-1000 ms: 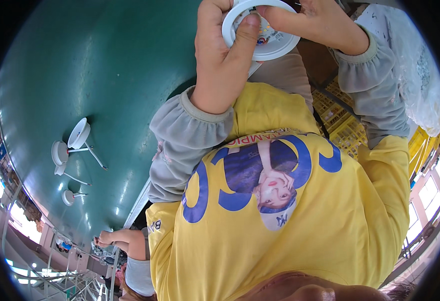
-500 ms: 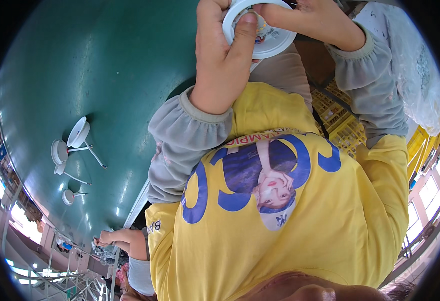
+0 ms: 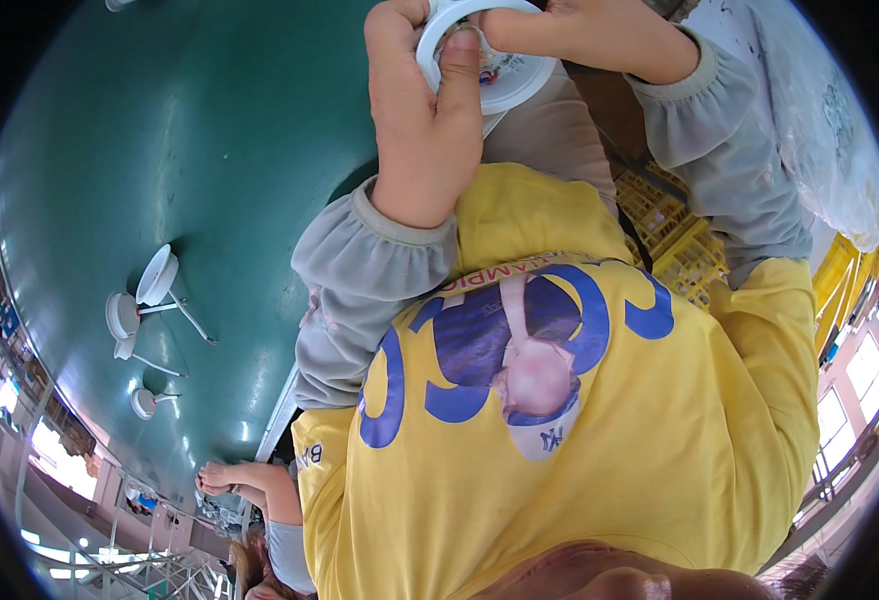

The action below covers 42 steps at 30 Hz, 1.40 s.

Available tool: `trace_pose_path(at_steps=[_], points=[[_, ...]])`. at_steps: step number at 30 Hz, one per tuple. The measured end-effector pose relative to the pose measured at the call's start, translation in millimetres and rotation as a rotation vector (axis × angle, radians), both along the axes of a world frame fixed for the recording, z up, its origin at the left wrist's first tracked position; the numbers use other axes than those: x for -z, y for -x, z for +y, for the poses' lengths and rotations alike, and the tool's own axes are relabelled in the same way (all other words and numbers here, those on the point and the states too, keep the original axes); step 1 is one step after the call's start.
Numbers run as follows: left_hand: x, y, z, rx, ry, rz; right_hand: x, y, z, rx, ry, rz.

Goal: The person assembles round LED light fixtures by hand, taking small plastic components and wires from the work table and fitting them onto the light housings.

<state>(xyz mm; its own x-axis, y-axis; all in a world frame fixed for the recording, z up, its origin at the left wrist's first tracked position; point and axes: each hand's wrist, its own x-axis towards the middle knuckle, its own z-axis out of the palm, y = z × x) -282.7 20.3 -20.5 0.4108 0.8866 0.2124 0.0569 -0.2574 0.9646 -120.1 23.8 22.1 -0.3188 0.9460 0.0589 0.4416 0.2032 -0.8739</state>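
Centrally at the upper edge of the view, a white round lamp (image 3: pixel 515 78) is held up in front of the person, beside the table's edge. Its open side faces the camera; small parts show inside the raised rim, too small to identify.

The left hand (image 3: pixel 425 125) is closed on the lamp: fingers bent around the left side of the rim, thumb laid across it with the tip inside. The right hand (image 3: pixel 604 35) touches the lamp from the other side, one digit stretched over the rim into the interior. Its other fingers are hidden or cut off by the frame, so how far it is closed cannot be determined.

Both forearms wear grey sleeves (image 3: pixel 371 280), gathered at the wrists, over a yellow shirt (image 3: pixel 599 480) with blue print.

To the left extends a green table (image 3: pixel 229 190). On it, well apart from the hands, stands a group of white fittings (image 3: pixel 159 275) with thin stalks; a smaller white piece (image 3: pixel 143 404) lies near them.

At right are a clear plastic bag (image 3: pixel 829 130) and yellow crates (image 3: pixel 687 262). Lower left, a co-worker's hands (image 3: pixel 217 478) are at the table.
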Motion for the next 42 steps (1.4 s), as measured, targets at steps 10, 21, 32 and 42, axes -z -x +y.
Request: trace_pose_path(at_steps=[10,21,32,42], points=[[-2,5,1,0.076,0.39,-0.258,-3,1,-2,-0.033,0.095,0.159],[1,10,3,0.092,0.305,-0.264,-20,5,-1,-0.016,0.171,-0.014],[0,11,2,-0.012,0.054,-0.06,-11,7,-2,-0.031,0.159,0.03],[5,19,3,0.021,-0.056,-0.056,-1,9,-7,-0.086,-0.034,0.039]])
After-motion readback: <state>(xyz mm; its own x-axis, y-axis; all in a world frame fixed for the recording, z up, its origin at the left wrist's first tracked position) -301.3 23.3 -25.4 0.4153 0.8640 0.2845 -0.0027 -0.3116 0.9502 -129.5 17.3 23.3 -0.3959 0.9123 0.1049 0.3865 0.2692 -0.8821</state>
